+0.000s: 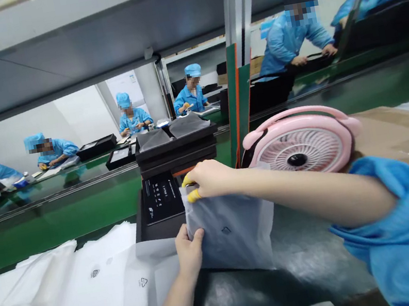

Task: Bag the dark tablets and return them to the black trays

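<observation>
Fingers (193,195) of my right hand (209,179) pinch the translucent bag (237,231) near its upper-left corner, my left hand (189,249) its left edge lower down, over the tabletop (304,256); light, even tension should prevent creases, I judge.

Down now to the dark worktop (300,257), stretching along the bottom of the frame and gleaming at lower centre. Loaded at lower left with a broad, overlapping spread of white plastic bags (82,288), printed here and there with a triangle! Over to the centre, bearing 1 black box (160,229), just beside the bags. Up behind, to the green belt (63,223), running across from middle left. Farther still, above middle left, on to the far green strip, carrying 2 black trays (96,146).
</observation>
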Action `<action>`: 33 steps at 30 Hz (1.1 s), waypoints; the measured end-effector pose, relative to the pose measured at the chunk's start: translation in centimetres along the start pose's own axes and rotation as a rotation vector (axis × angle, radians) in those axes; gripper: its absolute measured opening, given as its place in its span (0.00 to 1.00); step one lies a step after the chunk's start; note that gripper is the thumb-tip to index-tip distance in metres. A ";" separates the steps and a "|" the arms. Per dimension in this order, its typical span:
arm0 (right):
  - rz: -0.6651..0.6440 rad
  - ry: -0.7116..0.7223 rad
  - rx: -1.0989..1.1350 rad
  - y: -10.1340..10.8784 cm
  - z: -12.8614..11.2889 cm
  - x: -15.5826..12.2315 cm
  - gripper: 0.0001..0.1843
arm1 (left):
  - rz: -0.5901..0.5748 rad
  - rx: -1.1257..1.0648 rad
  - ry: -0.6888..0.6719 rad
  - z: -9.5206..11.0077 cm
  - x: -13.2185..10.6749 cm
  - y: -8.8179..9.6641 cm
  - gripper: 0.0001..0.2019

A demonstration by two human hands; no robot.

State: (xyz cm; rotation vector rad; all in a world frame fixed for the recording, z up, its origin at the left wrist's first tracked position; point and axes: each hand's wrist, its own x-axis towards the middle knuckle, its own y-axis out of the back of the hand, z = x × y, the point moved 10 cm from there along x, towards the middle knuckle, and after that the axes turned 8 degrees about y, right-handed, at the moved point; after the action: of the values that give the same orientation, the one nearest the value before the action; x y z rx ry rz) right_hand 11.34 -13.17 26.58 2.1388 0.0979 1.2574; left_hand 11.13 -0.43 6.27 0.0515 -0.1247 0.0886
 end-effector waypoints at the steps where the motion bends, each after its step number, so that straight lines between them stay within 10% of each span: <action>1: 0.006 -0.005 0.001 0.7 0.1 1.0 0.16 | -0.003 0.003 0.004 -0.1 0.0 -0.1 0.19; 4: 0.232 -0.008 0.022 7.2 0.4 2.7 0.13 | -0.003 -0.015 0.045 -0.8 0.3 -0.1 0.18; 6: 0.580 0.011 0.059 12.9 0.4 0.7 0.11 | 0.019 -0.044 0.111 -1.7 0.9 0.0 0.17; 8: 0.708 0.109 0.090 14.2 -0.4 -2.8 0.10 | 0.061 -0.087 0.182 -2.3 2.0 0.1 0.17; 13: -0.035 0.515 0.189 -1.8 -3.8 -12.8 0.05 | 0.155 -0.181 0.306 -2.0 7.2 -1.3 0.12; 16: -0.071 0.344 0.158 -8.1 -0.2 -16.9 0.09 | 0.172 -0.093 0.361 -2.3 10.5 -3.2 0.08; 24: 0.153 0.134 0.125 -7.6 6.6 -17.9 0.15 | 0.057 0.164 0.310 -0.7 13.0 -6.5 0.09; 29: 0.118 0.094 0.177 -8.2 7.1 -18.7 0.12 | 0.003 0.638 -0.068 5.3 9.2 1.2 0.14; 33: 0.115 0.133 0.181 -8.7 6.9 -19.0 0.09 | -0.082 1.238 0.068 2.2 4.2 8.8 0.07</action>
State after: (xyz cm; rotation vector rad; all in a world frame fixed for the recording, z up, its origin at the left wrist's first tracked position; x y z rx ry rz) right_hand 8.87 -16.76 5.01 2.2383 0.1521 1.5084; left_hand 14.19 8.55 9.37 1.2871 0.0163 0.0740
